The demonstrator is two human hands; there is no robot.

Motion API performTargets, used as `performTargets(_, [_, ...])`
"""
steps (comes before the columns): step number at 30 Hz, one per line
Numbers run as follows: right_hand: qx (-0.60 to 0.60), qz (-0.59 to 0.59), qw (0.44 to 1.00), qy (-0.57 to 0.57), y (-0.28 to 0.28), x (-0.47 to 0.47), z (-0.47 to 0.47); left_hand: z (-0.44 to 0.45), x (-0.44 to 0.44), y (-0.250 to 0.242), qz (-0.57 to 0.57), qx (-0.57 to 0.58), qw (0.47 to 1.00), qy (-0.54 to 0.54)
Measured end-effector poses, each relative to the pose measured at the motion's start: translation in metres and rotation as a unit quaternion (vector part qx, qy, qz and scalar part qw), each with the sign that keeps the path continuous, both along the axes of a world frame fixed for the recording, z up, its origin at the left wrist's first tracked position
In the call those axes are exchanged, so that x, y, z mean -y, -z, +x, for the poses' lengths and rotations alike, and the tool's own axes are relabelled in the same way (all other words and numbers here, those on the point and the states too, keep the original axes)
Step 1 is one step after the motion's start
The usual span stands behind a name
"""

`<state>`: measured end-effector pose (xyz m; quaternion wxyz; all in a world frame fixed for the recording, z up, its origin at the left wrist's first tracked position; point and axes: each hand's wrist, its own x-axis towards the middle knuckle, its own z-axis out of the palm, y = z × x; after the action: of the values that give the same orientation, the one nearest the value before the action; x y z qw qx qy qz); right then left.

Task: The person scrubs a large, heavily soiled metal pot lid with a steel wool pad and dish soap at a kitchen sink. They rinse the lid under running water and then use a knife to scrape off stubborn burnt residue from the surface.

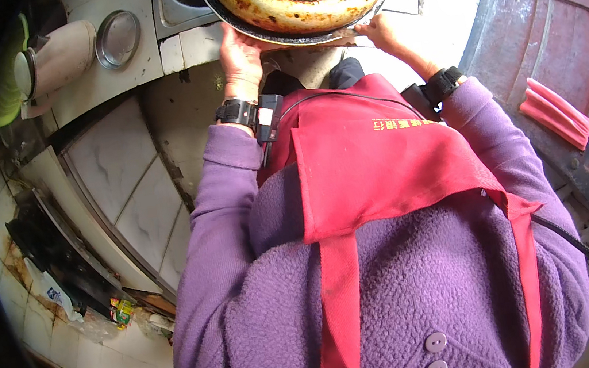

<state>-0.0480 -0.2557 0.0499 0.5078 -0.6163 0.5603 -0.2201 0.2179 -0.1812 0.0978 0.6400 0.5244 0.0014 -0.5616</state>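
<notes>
A large round metal pan (pixel 300 4), its pale, browned and charred underside facing me, is held over the sink (pixel 179 5) at the top of the view. My left hand (pixel 240 53) supports its near left rim, with the fingers partly hidden behind it. My right hand (pixel 381 35) grips the near right edge, where a small handle or tab seems to be. The pan's inside is hidden, and its far side runs out of the picture.
A round metal lid or dish (pixel 118 39) and a pale jug (pixel 64 58) stand on the tiled counter to the left, beside a green basin (pixel 4 87). At right is a dark red wooden cabinet (pixel 530 39) with a pink cloth (pixel 556 113).
</notes>
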Motion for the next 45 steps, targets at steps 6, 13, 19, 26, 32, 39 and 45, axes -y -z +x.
performTargets(6, [-0.038, -0.001, 0.998, -0.046, -0.005, 0.012, -0.014, 0.024, 0.017, 0.011, -0.033, 0.005, 0.999, 0.016])
performTargets(13, [-0.045, 0.014, 0.995, -0.091, -0.010, 0.005, -0.011, 0.004, 0.017, 0.012, -0.003, -0.016, 0.995, -0.098])
performTargets(19, [-0.027, 0.152, 0.980, -0.122, -0.019, 0.014, -0.018, 0.001, 0.017, 0.019, 0.010, -0.028, 0.993, -0.114])
performTargets(26, [-0.015, 0.022, 0.992, -0.124, -0.032, 0.001, 0.005, -0.007, 0.015, 0.022, 0.026, -0.024, 0.988, -0.147])
performTargets(32, [0.064, -0.015, 0.998, -0.015, -0.020, -0.017, 0.014, -0.018, 0.014, 0.009, 0.006, -0.046, 0.989, -0.138])
performTargets(39, [0.000, -0.066, 0.998, -0.007, -0.015, -0.016, 0.018, -0.018, 0.010, 0.023, 0.010, -0.052, 0.982, -0.179])
performTargets(45, [-0.081, -0.097, 0.992, -0.010, -0.005, -0.018, 0.016, -0.025, 0.013, 0.018, 0.014, -0.045, 0.983, -0.177])
